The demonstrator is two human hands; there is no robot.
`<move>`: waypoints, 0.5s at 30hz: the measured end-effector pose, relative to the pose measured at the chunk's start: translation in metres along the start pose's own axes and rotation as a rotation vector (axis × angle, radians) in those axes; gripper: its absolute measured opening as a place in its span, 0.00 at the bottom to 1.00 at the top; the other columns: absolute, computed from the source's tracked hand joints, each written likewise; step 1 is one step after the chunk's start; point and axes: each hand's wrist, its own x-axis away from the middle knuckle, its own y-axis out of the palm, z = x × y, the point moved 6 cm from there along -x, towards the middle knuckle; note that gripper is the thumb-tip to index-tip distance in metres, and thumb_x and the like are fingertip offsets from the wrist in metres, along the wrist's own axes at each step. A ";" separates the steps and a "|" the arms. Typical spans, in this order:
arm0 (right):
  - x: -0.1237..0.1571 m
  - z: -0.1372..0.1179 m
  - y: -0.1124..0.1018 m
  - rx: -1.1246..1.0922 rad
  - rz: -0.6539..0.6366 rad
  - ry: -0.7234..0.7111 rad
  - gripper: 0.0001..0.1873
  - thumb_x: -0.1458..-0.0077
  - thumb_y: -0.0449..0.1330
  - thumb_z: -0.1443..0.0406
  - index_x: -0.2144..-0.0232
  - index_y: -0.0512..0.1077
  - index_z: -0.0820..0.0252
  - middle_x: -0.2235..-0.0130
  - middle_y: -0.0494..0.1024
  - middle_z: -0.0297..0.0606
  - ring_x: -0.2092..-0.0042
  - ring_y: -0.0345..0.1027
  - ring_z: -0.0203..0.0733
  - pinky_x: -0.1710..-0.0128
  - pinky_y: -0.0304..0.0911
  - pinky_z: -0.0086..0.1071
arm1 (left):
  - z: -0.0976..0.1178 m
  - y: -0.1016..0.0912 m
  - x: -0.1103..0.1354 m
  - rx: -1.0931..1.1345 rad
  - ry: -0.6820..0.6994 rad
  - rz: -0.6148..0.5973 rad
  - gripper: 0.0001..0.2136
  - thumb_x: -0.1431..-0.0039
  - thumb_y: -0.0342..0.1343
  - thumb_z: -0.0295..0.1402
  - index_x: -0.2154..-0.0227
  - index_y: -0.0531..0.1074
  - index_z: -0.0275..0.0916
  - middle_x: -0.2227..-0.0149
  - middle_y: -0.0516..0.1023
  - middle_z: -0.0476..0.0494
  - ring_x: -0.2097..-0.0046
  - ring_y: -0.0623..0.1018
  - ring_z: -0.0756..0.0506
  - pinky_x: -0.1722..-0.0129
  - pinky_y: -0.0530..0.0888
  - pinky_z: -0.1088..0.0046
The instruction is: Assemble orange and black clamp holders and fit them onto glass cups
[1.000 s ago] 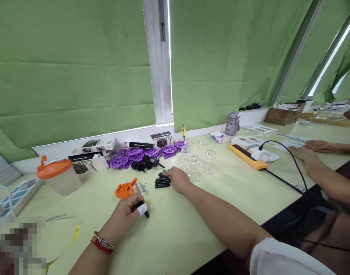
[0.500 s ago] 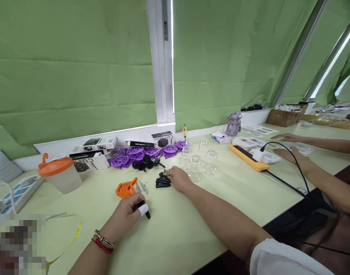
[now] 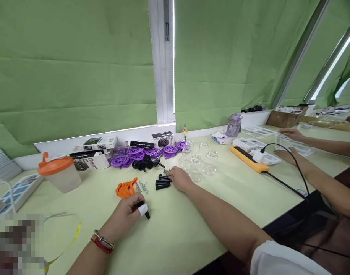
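My left hand is closed around a short black plastic tube, whose lower end shows below a thumb with a white wrap. Farther forward, my right hand has its fingertips together at the small metal springs, beside a pile of black tubes. What lies between those fingertips is hidden. Orange curved handles lie just beyond my left hand, with metal screws or pins to their right. Behind are black round knobs and purple spoked plastic parts.
Clear glass-like bottles stand just past my right hand. An orange power strip with a cable lies to the right, near a co-worker's hands. An orange-lidded jug and printed boxes stand on the left.
Several black tubes beside my right hand have shifted slightly and fanned apart. Both my hands stay nearly in place. A co-worker's far hand has moved right, raising a clear sheet or tray.
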 end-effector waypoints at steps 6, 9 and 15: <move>-0.008 -0.005 -0.003 0.050 0.028 0.027 0.14 0.41 0.52 0.67 0.60 0.77 0.56 0.57 0.74 0.40 0.59 0.68 0.39 0.63 0.57 0.27 | 0.004 0.000 0.002 0.013 0.007 -0.001 0.10 0.44 0.53 0.40 0.70 0.67 0.39 0.73 0.69 0.50 0.70 0.66 0.49 0.69 0.64 0.73; -0.020 -0.006 -0.004 0.106 -0.004 0.074 0.13 0.42 0.53 0.67 0.60 0.77 0.55 0.56 0.76 0.40 0.58 0.68 0.40 0.64 0.57 0.28 | 0.005 0.000 0.002 0.030 0.003 0.009 0.09 0.44 0.53 0.40 0.71 0.67 0.39 0.73 0.69 0.49 0.70 0.67 0.49 0.69 0.64 0.73; -0.048 -0.014 -0.003 0.158 -0.103 0.068 0.11 0.48 0.58 0.69 0.64 0.78 0.55 0.60 0.79 0.37 0.59 0.69 0.40 0.66 0.58 0.27 | 0.004 0.000 0.000 0.040 -0.012 0.011 0.10 0.45 0.53 0.40 0.71 0.66 0.39 0.73 0.70 0.49 0.70 0.67 0.49 0.69 0.64 0.73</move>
